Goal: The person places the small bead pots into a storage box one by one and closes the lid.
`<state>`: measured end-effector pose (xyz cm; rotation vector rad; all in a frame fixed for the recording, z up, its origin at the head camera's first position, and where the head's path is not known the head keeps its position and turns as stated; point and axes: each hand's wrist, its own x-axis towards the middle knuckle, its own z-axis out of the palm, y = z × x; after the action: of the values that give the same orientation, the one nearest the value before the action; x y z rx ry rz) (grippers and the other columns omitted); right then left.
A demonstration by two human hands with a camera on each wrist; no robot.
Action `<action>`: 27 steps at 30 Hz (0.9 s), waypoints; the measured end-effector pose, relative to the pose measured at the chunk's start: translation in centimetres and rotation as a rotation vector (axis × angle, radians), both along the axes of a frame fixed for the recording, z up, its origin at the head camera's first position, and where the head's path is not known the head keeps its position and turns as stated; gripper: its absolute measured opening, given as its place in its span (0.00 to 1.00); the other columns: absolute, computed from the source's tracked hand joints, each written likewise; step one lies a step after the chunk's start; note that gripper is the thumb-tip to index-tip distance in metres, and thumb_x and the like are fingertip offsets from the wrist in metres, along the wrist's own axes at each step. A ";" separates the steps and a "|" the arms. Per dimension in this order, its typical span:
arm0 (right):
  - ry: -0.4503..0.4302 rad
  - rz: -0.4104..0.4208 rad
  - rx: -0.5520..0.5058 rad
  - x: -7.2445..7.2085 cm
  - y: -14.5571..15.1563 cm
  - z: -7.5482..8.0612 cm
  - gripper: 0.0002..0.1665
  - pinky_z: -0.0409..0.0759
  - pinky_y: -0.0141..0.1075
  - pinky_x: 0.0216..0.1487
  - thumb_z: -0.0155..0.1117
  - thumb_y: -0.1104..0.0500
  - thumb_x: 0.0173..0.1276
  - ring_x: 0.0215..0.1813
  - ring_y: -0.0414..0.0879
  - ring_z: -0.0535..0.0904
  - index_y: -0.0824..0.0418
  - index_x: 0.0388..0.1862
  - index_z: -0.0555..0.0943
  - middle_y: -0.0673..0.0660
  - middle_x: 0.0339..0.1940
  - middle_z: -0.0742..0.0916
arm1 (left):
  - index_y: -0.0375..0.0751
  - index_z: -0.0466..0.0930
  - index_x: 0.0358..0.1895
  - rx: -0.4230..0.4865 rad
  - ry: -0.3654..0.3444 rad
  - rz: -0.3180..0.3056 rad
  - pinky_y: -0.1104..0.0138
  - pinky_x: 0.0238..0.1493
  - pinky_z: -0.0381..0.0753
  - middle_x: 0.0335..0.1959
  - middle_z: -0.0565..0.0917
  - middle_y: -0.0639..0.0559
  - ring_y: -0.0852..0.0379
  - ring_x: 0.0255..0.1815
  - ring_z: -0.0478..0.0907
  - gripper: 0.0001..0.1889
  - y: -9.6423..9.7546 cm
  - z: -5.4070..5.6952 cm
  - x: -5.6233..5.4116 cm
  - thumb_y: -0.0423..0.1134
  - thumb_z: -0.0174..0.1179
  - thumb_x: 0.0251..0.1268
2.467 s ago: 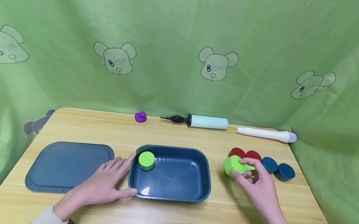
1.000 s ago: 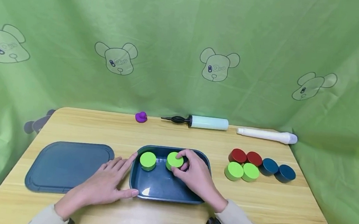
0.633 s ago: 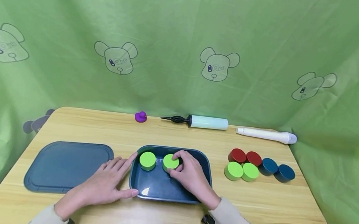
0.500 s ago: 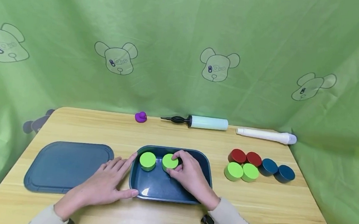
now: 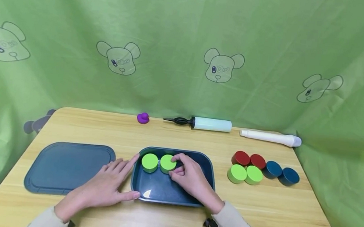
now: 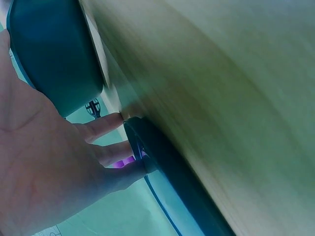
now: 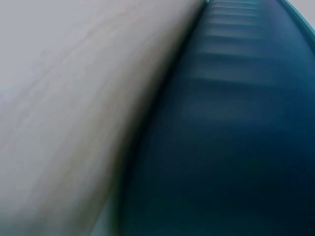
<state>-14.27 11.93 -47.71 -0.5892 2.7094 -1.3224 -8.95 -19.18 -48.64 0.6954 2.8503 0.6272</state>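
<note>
In the head view a dark blue box [image 5: 174, 190] stands at mid-table. Two light-green round blocks sit inside along its back left. My right hand [image 5: 192, 177] pinches the right-hand green block [image 5: 166, 163] between thumb and fingers, close beside the other green block [image 5: 149, 162]. My left hand [image 5: 108, 185] has its fingers spread, with forefinger and thumb touching the box's left wall. The left wrist view shows the left hand [image 6: 54, 157] between the box [image 6: 54, 54] and the flat blue lid [image 6: 182, 182]. Only a blurred box wall [image 7: 236, 137] fills the right wrist view; the hand is hidden there.
Right of the box lie two green blocks [image 5: 245, 175], two red blocks [image 5: 249, 159] and two blue blocks [image 5: 281, 172]. The lid [image 5: 69, 168] lies at left. Along the back edge are a purple duck [image 5: 143, 118], a hand pump [image 5: 211, 124] and a white microphone-like stick [image 5: 271, 137].
My right hand carried a green block from the right-hand group into the box, then moved it leftward up to the other green block. The left hand has stayed at the box's left wall.
</note>
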 end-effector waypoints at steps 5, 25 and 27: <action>-0.018 -0.025 -0.014 0.2 0.2 0.5 0.21 0.87 0.35 0.42 0.80 0.64 0.67 0.39 0.39 0.88 0.60 0.56 0.84 0.55 0.45 0.89 | 0.56 0.37 0.93 -0.001 -0.002 -0.002 0.24 0.73 0.60 0.81 0.66 0.30 0.25 0.80 0.62 0.59 0.0 0.0 0.0 0.80 0.55 0.71; 0.054 -0.189 -0.149 1.8 4.4 2.5 0.17 0.86 0.34 0.40 0.79 0.62 0.72 0.36 0.43 0.86 0.59 0.57 0.87 0.51 0.38 0.90 | 0.55 0.38 0.93 -0.012 0.010 0.004 0.25 0.73 0.61 0.81 0.66 0.29 0.25 0.81 0.62 0.59 0.2 0.0 0.1 0.79 0.56 0.71; 0.078 -0.198 -0.165 2.1 5.1 2.7 0.16 0.85 0.33 0.38 0.79 0.62 0.73 0.35 0.45 0.85 0.58 0.56 0.87 0.52 0.38 0.89 | 0.55 0.38 0.93 -0.009 0.013 0.005 0.25 0.73 0.62 0.81 0.67 0.30 0.25 0.80 0.62 0.59 0.2 0.0 0.1 0.79 0.56 0.71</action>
<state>-12.22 17.00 -45.03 -0.4006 2.8009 -1.6144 -8.82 -18.97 -48.68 0.6939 2.8653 0.6129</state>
